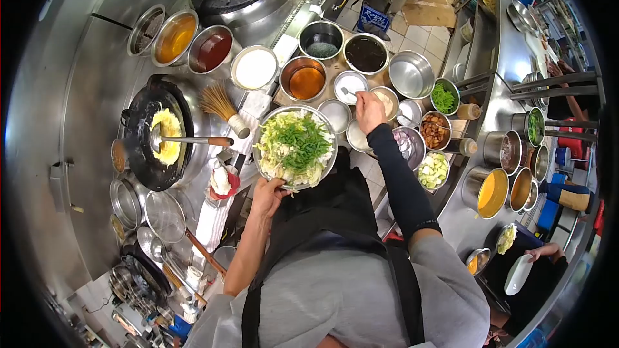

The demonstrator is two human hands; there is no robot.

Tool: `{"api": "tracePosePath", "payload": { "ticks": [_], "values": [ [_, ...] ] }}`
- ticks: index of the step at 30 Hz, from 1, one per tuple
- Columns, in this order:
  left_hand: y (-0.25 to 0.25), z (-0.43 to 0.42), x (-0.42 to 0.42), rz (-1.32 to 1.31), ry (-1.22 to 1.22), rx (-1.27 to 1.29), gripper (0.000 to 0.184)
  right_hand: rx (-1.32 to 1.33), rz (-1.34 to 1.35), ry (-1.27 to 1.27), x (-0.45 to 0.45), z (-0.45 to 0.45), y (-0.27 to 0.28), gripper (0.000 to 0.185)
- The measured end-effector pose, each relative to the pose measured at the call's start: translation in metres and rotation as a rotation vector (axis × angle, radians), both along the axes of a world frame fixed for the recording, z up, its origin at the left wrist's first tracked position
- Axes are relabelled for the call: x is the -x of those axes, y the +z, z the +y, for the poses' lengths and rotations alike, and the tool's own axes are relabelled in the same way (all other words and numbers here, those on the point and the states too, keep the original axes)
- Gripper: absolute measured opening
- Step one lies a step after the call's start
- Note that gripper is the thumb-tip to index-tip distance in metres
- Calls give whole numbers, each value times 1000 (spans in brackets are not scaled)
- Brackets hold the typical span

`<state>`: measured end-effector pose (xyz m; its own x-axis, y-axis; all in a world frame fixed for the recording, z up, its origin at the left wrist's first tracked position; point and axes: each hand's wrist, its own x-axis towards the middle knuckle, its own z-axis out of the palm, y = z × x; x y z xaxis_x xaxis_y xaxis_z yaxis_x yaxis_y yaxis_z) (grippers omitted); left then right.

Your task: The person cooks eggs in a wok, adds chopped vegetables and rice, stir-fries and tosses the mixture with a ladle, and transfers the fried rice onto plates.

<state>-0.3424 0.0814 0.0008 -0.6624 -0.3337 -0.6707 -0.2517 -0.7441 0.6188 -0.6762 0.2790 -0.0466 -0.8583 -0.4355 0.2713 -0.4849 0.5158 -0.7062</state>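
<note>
Grey short-slv tee [335, 290], blk apron [319, 225] over it w/ wide blk straps [406, 303] up both sides. Snug blk arm slv [393, 174] on R forearm, tiny pale marking nr elbow cuff, can't read it from here. L forearm [248, 245] bare, L hand [265, 198] & R hand [371, 111] too.

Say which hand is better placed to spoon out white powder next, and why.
Right, I'd judge. The right hand holds a spoon at the white powder. The left hand grips the rim of the bowl of chopped greens, farther from the powder, so it seems occupied.
</note>
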Motion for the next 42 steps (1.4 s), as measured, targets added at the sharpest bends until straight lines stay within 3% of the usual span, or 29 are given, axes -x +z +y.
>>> {"api": "tracePosePath", "payload": {
  "ticks": [3, 9, 11, 15, 18, 23, 26, 28, 30, 31, 34, 38, 42],
  "values": [
    [5, -1, -10, -5, 15, 13, 34, -30, 11, 15, 8, -8, -8, 19],
    [2, -2, -13, -12, 34, 43, 34, 132, -331, -202, 21, -1, -32, 22],
    [0, -3, -12, -5, 29, 40, 34, 233, -649, -260, 26, 12, -38, 24],
    [-9, -8, -10, 14, 17, 31, 33, 616, -862, -325, 24, 33, -33, 22],
    [-10, -11, -4, 15, 8, 37, 33, 719, -914, -343, 16, 45, -14, 22],
    [-5, -15, 9, 32, -5, 47, 31, 723, -861, -348, -1, 55, 27, 22],
    [-10, -16, 11, 18, 5, 45, 30, 747, -885, -185, -26, 56, 86, 22],
    [-15, -18, 12, 6, -5, 45, 30, 593, -801, -141, -44, 51, 110, 21],
    [-22, -19, 8, 7, -3, 34, 31, 369, -587, -141, -56, 44, 105, 21],
    [-28, -18, 6, 12, 3, 22, 31, 230, -73, -63, -54, 35, 94, 20],
    [-30, -14, -4, 13, 11, 13, 34, -14, -68, 20, -58, 20, 41, 16],
    [-32, -10, -30, -2, 35, 12, 35, -125, -82, 72, -63, 6, -5, 16],
    [-25, -8, -48, -9, 47, 14, 34, -23, -214, -8, -64, 1, -16, 18]
  ]
}}
